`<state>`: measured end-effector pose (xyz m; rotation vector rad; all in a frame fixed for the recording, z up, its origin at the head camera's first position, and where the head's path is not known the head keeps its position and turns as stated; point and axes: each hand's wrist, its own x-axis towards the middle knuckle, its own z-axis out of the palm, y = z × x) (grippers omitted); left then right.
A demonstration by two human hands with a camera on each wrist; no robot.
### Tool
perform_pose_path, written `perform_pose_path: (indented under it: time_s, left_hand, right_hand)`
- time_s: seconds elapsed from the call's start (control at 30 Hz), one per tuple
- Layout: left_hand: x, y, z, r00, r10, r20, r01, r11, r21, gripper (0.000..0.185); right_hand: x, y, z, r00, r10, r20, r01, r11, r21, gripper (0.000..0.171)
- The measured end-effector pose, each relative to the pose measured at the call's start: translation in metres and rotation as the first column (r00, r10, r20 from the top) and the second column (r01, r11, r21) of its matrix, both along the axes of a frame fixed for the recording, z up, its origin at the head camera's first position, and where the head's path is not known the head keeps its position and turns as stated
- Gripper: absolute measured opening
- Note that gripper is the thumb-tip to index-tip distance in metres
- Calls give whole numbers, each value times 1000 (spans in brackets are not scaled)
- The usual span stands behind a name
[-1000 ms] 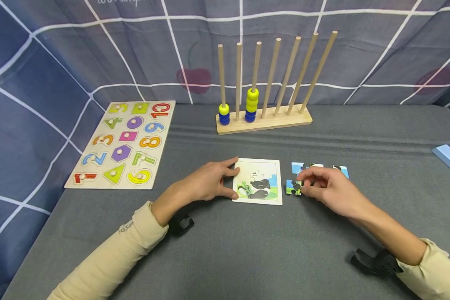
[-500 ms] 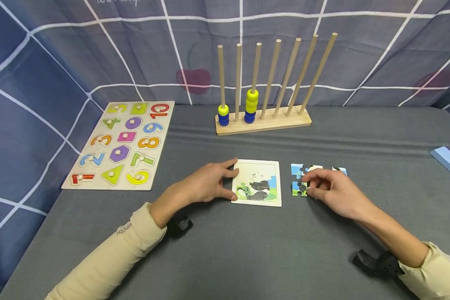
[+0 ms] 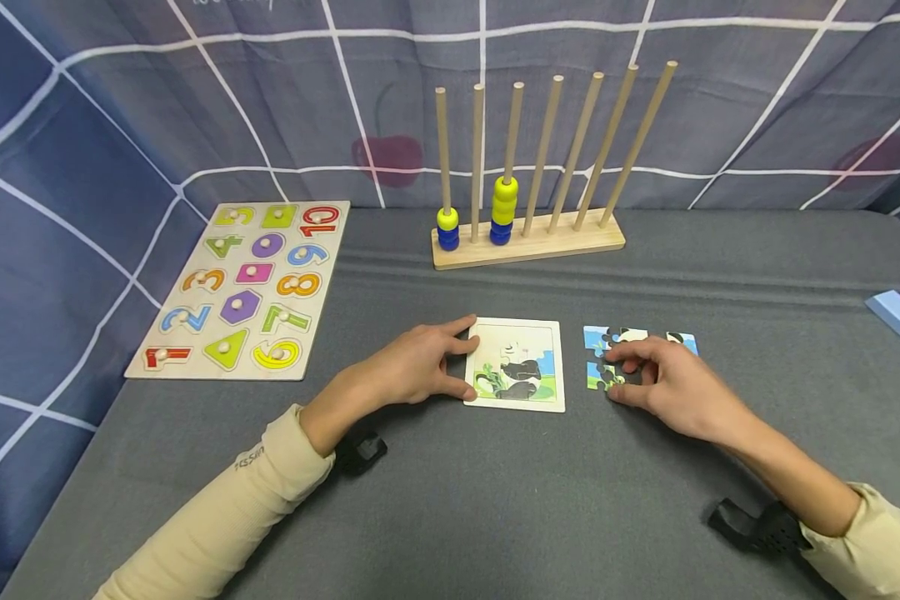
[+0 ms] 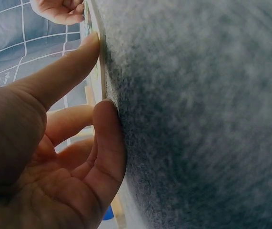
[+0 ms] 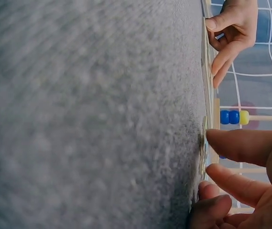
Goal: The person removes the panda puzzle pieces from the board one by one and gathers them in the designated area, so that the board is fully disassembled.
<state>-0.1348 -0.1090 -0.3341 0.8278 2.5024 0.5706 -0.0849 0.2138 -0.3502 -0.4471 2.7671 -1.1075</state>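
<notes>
The right hand [image 3: 663, 379] is still pinching a loose puzzle piece [image 3: 598, 377], now sliding it slightly right on the grey table [image 3: 495, 517]. The left hand [image 3: 412, 367] keeps gripping the panda puzzle tray [image 3: 517, 364], unmoved.

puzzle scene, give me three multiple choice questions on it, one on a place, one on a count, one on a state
1. Where is the number board?
A. left of the panda puzzle tray
B. behind the peg rack
C. under the right hand

2. How many rods does the peg rack have?
A. four
B. seven
C. ten

3. What is the left hand doing?
A. lifted in the air
B. holding a bead
C. holding the tray's left edge

Answers: 1 A, the board lies far left; 2 B, seven rods stand up; 3 C, thumb and fingers touch the tray's edge.
</notes>
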Motion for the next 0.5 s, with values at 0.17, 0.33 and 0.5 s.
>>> perform_pose_path:
  time_s: [0.17,0.33,0.5]
  left_hand:
    - [0,0,-1,1000,3,-2,-3,1000,-2,72]
    - [0,-1,-2,1000,-1,-4,1,1000,0,71]
    - [0,0,-1,1000,-3,-13,3,1000,-3,71]
  right_hand:
    - [1,-2,0,999,2,-43,1,998,70,30]
    - [2,-3,0,998,8,-58,-3,995,96,27]
    - [1,-2,0,997,24,-72,-17,995,96,27]
